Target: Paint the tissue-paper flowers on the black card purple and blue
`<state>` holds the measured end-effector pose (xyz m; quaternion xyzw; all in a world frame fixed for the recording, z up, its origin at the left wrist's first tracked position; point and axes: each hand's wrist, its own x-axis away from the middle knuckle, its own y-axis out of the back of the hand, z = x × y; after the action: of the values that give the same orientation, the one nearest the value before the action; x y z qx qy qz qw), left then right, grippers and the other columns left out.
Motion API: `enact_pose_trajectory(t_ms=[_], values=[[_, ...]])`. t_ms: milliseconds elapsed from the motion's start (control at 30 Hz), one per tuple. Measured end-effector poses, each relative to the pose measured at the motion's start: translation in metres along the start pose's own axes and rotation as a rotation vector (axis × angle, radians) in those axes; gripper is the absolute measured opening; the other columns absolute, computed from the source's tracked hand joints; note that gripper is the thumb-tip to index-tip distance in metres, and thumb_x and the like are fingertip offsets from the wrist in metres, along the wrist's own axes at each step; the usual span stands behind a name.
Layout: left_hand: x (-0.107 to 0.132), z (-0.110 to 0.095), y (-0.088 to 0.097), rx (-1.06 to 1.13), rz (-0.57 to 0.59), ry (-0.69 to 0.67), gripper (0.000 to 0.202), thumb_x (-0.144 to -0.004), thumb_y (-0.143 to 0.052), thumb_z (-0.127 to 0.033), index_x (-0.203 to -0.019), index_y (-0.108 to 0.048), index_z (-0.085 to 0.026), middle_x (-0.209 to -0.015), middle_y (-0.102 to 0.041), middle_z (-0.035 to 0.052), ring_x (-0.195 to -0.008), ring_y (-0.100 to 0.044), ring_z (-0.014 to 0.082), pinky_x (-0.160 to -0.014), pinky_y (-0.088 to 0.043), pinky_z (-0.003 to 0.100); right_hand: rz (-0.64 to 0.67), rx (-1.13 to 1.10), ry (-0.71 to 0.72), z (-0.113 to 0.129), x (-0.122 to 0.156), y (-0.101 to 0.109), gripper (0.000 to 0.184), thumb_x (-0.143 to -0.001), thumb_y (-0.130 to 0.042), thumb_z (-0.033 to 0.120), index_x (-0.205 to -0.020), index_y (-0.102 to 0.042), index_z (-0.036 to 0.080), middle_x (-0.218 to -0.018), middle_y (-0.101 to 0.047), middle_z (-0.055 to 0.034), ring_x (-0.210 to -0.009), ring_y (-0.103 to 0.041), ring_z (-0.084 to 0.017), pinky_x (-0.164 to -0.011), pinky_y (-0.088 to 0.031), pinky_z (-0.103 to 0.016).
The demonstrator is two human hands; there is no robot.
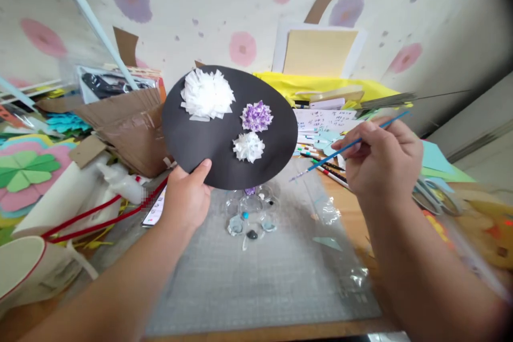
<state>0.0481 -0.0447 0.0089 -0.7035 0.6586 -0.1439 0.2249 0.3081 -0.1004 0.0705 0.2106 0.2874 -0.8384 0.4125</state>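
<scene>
My left hand [188, 195] grips the lower left edge of a round black card [200, 144], thumb on its face, holding it up and tilted above the mat. On the card are a large white paper flower [207, 94], a smaller purple-and-white one [257, 116] and a small white one [249, 147]. My right hand [382, 157] is closed round a thin blue paintbrush [340, 154], its purple-stained tip pointing left, apart from the card. Below the card, a clear palette [251, 206] with small wells of paint lies on the mat, partly hidden by the card.
A grey cutting mat [256, 283] covers the table. To the left stand a white mug [24, 267], a squeeze bottle [122, 184] and a cardboard box [124, 123]. Several pens [326, 168] and scissors [435, 197] lie at the right. Yellow paper [320, 84] sits behind.
</scene>
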Motion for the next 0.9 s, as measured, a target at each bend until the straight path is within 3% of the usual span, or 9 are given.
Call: enact_pose_trajectory(t_ms=[67,167,267,433,567,800,900], values=[[0.0,-0.001,0.0,-0.008,0.0,0.007,0.033,-0.074,-0.079,-0.017,-0.106,-0.072,-0.024,-0.124,-0.073,0.0043,-0.12,-0.064,0.0283,-0.101,-0.055,0.045,0.229,0.039,-0.08,0.005,-0.002,0.007,0.022,-0.075,-0.079,0.031,-0.063,-0.064,0.02,-0.053,-0.061,0.0033,-0.044,-0.056,-0.011,-0.041,-0.042,-0.024],[0.0,0.0,-0.001,-0.04,-0.002,0.015,0.031,-0.073,-0.078,-0.016,-0.103,-0.072,-0.023,-0.119,-0.075,0.0041,-0.115,-0.067,0.0285,-0.097,-0.057,0.045,0.671,0.115,-0.175,0.011,0.002,0.016,0.016,-0.081,-0.077,0.031,-0.073,-0.069,0.02,-0.063,-0.068,0.0002,-0.056,-0.063,-0.013,-0.052,-0.052,-0.026],[0.0,0.003,-0.002,-0.069,-0.003,0.023,0.031,-0.073,-0.077,-0.016,-0.103,-0.072,-0.022,-0.119,-0.075,0.0053,-0.113,-0.068,0.0287,-0.096,-0.058,0.044,0.906,0.181,-0.204,0.011,0.012,0.02,0.013,-0.085,-0.072,0.027,-0.076,-0.07,0.019,-0.067,-0.07,-0.0013,-0.061,-0.064,-0.012,-0.055,-0.052,-0.024],[0.002,0.002,-0.003,-0.125,-0.024,0.041,0.033,-0.073,-0.077,-0.018,-0.105,-0.073,-0.024,-0.123,-0.073,0.0047,-0.116,-0.065,0.0313,-0.094,-0.058,0.047,0.958,0.287,-0.206,0.001,0.023,0.019,0.015,-0.086,-0.071,0.029,-0.076,-0.07,0.018,-0.066,-0.069,-0.0003,-0.056,-0.06,-0.009,-0.048,-0.045,-0.022],[0.003,0.0,-0.005,-0.143,-0.03,0.036,0.035,-0.073,-0.077,-0.018,-0.107,-0.073,-0.025,-0.125,-0.072,0.0051,-0.117,-0.065,0.0325,-0.093,-0.058,0.05,0.985,0.324,-0.249,-0.006,0.023,0.019,0.017,-0.087,-0.07,0.032,-0.078,-0.07,0.017,-0.066,-0.069,-0.0007,-0.058,-0.061,-0.01,-0.05,-0.047,-0.022],[0.003,-0.001,-0.005,-0.141,-0.03,0.022,0.041,-0.072,-0.077,-0.018,-0.112,-0.072,-0.021,-0.128,-0.07,0.0079,-0.117,-0.065,0.0328,-0.094,-0.059,0.048,0.909,0.197,-0.481,-0.026,0.025,0.018,0.026,-0.078,-0.08,0.039,-0.073,-0.07,0.015,-0.06,-0.07,-0.001,-0.057,-0.069,-0.013,-0.055,-0.057,-0.023],[0.002,-0.002,-0.004,-0.141,-0.029,0.024,0.041,-0.072,-0.077,-0.018,-0.112,-0.072,-0.022,-0.128,-0.07,0.0071,-0.117,-0.065,0.033,-0.094,-0.058,0.048,0.859,0.155,-0.506,-0.03,0.028,0.017,0.025,-0.077,-0.08,0.037,-0.072,-0.069,0.015,-0.059,-0.071,-0.0007,-0.056,-0.069,-0.012,-0.055,-0.058,-0.023]])
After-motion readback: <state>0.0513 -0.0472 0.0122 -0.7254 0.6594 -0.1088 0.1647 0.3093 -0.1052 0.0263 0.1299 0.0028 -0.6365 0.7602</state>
